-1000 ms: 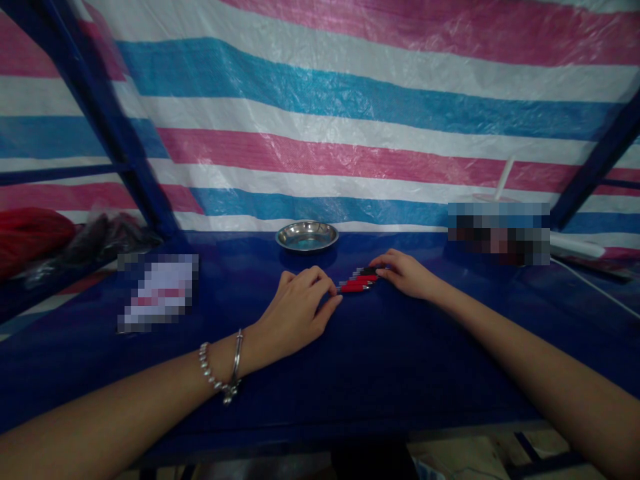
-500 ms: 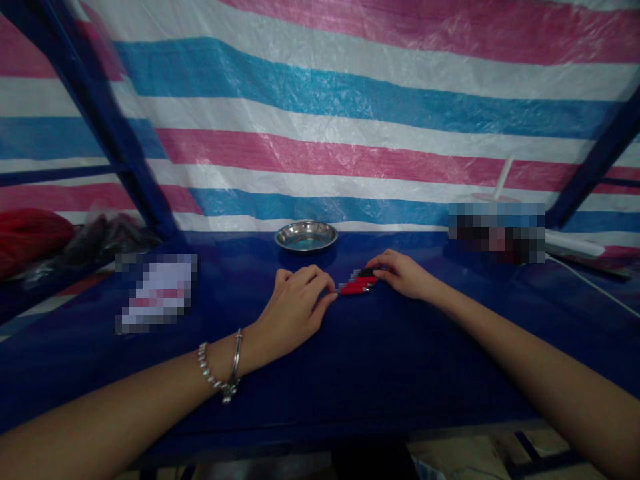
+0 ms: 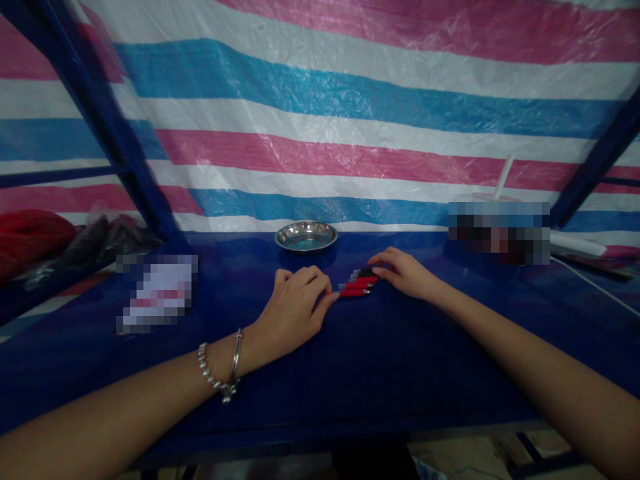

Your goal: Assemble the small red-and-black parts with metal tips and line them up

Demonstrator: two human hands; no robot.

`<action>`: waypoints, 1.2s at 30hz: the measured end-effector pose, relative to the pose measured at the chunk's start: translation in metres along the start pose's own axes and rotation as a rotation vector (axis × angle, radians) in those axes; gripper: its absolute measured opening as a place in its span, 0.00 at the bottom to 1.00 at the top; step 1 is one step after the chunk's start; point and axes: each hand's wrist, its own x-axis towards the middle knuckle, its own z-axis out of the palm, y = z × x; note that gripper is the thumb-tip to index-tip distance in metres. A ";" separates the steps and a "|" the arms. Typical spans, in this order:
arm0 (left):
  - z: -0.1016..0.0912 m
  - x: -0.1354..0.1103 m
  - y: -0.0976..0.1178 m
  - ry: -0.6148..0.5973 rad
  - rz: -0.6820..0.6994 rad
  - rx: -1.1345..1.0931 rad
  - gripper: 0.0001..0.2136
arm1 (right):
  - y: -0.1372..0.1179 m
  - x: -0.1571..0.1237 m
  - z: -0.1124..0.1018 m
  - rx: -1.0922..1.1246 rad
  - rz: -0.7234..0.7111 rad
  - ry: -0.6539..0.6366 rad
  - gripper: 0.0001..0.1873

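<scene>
Several pens lie side by side in a slanted row on the blue table (image 3: 400, 360). The nearest is a red pen (image 3: 354, 293), with another red pen (image 3: 361, 284) behind it and a black pen (image 3: 367, 272) at the far end. My left hand (image 3: 300, 303), with bracelets at its wrist, is closed, thumb and fingertips pinched at the left end of the nearest red pen. My right hand (image 3: 404, 272) curls over the right end of the black pen, thumb and forefinger on it. Its fingertips partly hide that end.
A round metal dish (image 3: 307, 238) stands at the table's back edge. A blurred white-and-pink item (image 3: 163, 293) lies at left. Blurred objects (image 3: 499, 233) and a white cable (image 3: 595, 283) are at right. A striped plastic sheet (image 3: 350, 113) hangs behind, between blue posts.
The nearest red pen sits very slightly farther right and nearer. My left fingertips have shifted a little; my right fingers have lifted slightly. Otherwise the scene is the same.
</scene>
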 end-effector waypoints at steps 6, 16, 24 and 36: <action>0.000 -0.001 -0.001 0.007 -0.002 0.000 0.12 | 0.000 -0.001 -0.006 -0.069 0.022 0.051 0.12; 0.000 0.000 -0.001 -0.002 0.015 0.016 0.11 | -0.037 -0.012 -0.027 0.059 -0.079 -0.121 0.10; -0.003 0.000 0.002 -0.004 0.005 -0.027 0.06 | -0.050 -0.017 -0.024 0.002 -0.150 -0.341 0.09; -0.006 0.000 0.004 -0.061 0.022 -0.077 0.05 | -0.051 -0.017 -0.020 0.054 -0.182 -0.265 0.04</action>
